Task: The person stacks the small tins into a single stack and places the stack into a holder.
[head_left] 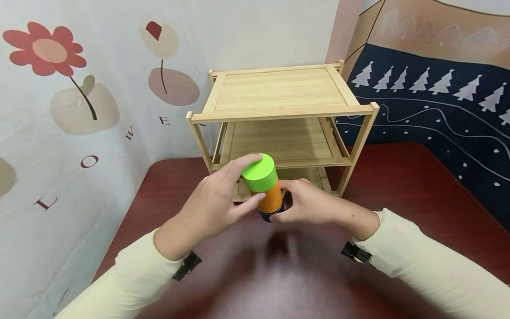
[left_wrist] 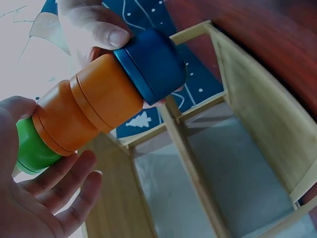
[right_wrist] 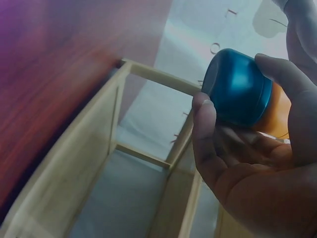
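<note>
Above the table, both hands hold a cylindrical container (head_left: 272, 198) with a bright green end, an orange middle and a dark blue end. It tilts slightly, green end up. My left hand (head_left: 211, 197) has its thumb and fingers round the green end, the thumb reaching the orange part. In the left wrist view a ridge runs round the orange middle (left_wrist: 91, 101). My right hand (head_left: 311, 201) grips the lower, dark blue end (right_wrist: 240, 87) between thumb and fingers. Part of the orange body is hidden by the fingers in the right wrist view.
Just behind the hands stands a light wooden shelf rack (head_left: 283, 91) with three levels. It is on a dark red table (head_left: 398, 190). A patterned cloth (head_left: 119, 66) with flowers and letters hangs at the left, a navy one (head_left: 430, 102) with white trees at the right.
</note>
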The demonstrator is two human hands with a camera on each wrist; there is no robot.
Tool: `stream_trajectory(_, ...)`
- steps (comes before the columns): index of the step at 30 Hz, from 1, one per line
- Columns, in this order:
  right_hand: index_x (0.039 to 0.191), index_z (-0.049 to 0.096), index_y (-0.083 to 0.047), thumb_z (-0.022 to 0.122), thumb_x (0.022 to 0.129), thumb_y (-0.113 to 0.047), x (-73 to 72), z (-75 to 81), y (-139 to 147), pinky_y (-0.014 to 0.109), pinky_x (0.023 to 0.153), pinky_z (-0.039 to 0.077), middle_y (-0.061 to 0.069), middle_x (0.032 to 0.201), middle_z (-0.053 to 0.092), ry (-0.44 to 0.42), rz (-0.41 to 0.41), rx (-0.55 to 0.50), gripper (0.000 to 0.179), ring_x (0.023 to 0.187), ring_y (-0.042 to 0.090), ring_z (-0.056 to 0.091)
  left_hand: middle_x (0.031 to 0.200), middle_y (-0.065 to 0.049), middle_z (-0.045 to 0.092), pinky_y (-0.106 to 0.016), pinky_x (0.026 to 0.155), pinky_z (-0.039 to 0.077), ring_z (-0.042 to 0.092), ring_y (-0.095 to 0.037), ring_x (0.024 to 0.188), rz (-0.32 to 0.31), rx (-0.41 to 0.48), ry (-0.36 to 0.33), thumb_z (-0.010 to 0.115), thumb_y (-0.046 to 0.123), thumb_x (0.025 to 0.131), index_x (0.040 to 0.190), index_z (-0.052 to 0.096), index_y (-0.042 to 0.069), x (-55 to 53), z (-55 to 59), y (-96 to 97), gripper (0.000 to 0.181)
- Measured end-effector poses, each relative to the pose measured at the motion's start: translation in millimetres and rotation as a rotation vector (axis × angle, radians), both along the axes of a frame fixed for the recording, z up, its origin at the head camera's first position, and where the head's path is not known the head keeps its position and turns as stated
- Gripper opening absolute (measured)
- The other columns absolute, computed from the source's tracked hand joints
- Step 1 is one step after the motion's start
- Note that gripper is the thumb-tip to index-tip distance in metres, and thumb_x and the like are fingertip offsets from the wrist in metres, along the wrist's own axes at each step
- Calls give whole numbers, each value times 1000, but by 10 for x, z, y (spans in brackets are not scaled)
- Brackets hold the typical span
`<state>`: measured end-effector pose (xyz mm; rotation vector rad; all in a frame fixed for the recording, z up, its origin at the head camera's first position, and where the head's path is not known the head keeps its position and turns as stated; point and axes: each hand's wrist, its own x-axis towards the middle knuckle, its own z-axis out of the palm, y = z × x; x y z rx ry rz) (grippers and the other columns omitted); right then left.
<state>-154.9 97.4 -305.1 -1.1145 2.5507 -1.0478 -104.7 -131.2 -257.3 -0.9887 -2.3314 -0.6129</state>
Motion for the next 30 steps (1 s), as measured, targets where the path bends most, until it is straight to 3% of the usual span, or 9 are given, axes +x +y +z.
stream_trajectory(6,114,64,-18,83,78,-25,14,97,-7,27,67,53,-6,89,70,-4,-9,-30,41,72,12,63,111,-1,64,-22,59,44,48,-9,71,-8,25,-40,80,22,85,143,45,15,-2,141,-29,68)
stream_trajectory(8,114,64,-18,83,78,-25,23,132,-8,27,67,54,-7,89,70,-13,-13,-41,40,72,12,64,107,0,64,-22,57,43,45,-9,67,-8,24,-54,79,23,86,143,45,16,-6,191,-32,66)
stream_trajectory(12,114,64,-18,82,79,-25,31,215,-5,29,67,54,-6,88,70,-18,-17,-59,39,72,15,64,109,0,64,-25,68,51,55,-9,77,-17,28,-88,78,24,88,143,44,16,-37,290,-35,65)
stream_trajectory(15,114,64,-18,81,80,-26,22,275,-3,30,68,54,-6,88,70,-11,-23,-58,39,73,16,64,111,-1,64,-28,78,55,63,-12,88,-33,41,-159,77,22,89,144,42,17,-69,371,-39,66)
stream_trajectory(21,116,63,-17,80,81,-27,2,378,16,31,70,54,-5,92,71,-7,-30,-56,39,75,15,64,116,-1,63,-32,81,58,68,-13,90,-44,57,-292,75,22,90,145,40,22,-143,533,-30,64)
stream_trajectory(26,115,64,-17,80,81,-29,-7,489,49,32,68,54,-4,90,71,17,-64,-44,40,73,16,64,116,1,64,-33,82,57,70,-12,91,-24,47,-347,74,28,91,145,40,26,-212,669,-2,64)
stream_trajectory(30,118,64,-17,81,81,-32,-12,601,82,37,78,55,-4,98,72,47,-95,-22,44,84,15,66,117,1,64,-33,81,57,70,-13,90,-34,42,-358,73,28,92,145,39,25,-273,767,31,63)
